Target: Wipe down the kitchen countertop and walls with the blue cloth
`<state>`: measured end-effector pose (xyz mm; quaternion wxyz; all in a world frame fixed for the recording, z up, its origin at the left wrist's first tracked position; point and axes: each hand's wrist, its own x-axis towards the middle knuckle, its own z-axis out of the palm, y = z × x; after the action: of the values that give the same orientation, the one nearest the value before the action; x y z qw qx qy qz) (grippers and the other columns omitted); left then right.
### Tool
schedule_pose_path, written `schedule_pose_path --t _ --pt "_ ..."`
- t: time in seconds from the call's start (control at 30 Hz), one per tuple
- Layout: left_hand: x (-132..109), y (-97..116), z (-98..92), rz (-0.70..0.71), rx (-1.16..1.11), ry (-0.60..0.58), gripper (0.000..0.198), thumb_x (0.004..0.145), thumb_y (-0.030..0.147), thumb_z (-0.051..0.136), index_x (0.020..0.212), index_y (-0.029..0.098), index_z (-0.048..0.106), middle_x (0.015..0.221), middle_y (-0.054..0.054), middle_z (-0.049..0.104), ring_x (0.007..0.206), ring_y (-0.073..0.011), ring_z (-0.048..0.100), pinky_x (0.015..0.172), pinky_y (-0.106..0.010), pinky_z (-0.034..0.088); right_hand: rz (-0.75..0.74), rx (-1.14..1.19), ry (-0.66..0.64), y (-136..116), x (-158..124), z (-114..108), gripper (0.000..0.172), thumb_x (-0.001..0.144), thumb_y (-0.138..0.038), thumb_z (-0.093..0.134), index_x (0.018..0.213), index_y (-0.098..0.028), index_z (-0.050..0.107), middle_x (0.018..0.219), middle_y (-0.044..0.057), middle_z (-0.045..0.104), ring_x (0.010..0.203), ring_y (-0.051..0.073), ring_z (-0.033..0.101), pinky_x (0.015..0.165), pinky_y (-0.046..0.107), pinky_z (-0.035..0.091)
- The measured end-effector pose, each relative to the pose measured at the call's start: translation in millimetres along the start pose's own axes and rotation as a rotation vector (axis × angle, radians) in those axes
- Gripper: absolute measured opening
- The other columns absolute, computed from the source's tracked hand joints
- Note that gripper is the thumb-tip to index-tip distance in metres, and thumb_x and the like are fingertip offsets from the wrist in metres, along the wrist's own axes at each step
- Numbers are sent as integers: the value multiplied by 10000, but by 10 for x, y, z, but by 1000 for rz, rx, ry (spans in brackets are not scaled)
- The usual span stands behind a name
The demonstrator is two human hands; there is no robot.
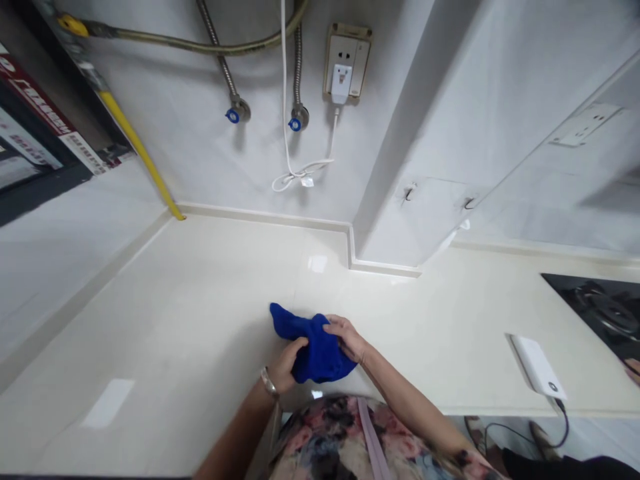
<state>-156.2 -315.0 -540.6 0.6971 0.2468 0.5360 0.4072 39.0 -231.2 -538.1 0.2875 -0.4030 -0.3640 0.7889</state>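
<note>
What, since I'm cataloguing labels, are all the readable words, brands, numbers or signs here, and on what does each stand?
None reads clearly enough to quote.
Red panel, upper left: large pale characters, too blurred to read.
White label at its lower end: small print, too blurred.
White device with a cable, right: a round dark mark, too small to make out.
Blue cloth: no lettering visible.

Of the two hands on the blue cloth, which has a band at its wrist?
The left hand: a silvery band circles its wrist, while the right hand, also holding the blue cloth, has a bare wrist.
</note>
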Motion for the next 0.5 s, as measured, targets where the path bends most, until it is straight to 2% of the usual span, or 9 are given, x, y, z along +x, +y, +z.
schedule_pose_path --t 0.1,0.2,0.27,0.37,0.43,0.5 --pt "34 424 -122 -95 -27 36 326 732 458 809 883 178 736 909 -106 794 903 -269 756 848 -375 619 -294 41 105 -348 33 -80 520 594 -451 948 966 -222 666 826 -27 715 739 131 635 784 275 525" --pt "115 1016 -268 -6 8 112 381 678 422 874 925 161 747 886 -113 797 830 -245 760 770 -335 625 -505 -51 154 -877 109 -132 476 646 -492 924 891 -237 604 708 -64 629 667 108 563 700 252 488" --pt "203 1438 -304 165 21 185 465 620 458 912 916 146 734 853 -106 791 780 -232 750 734 -329 622 -637 -133 187 -1261 153 -106 469 681 -529 895 855 -240 570 672 -75 573 633 98 517 645 235 456" --pt "362 1988 -262 521 21 262 630 564 568 918 984 140 724 911 -84 792 831 -222 744 795 -342 621 -844 -201 241 -1779 190 -6 449 727 -545 855 931 -247 588 775 -58 598 647 93 510 636 235 453" --pt "463 2222 -236 718 51 337 703 571 626 893 1061 150 727 993 -73 793 921 -226 738 880 -357 609 -930 -220 261 -2002 208 46 443 748 -533 836 1002 -252 605 834 -43 618 673 98 523 654 240 460" --pt "542 2288 -261 806 144 411 717 609 660 857 1107 159 736 1043 -70 793 989 -239 729 948 -375 590 -922 -208 258 -2047 236 44 462 741 -519 836 1046 -252 613 842 -33 635 703 109 548 675 246 464"
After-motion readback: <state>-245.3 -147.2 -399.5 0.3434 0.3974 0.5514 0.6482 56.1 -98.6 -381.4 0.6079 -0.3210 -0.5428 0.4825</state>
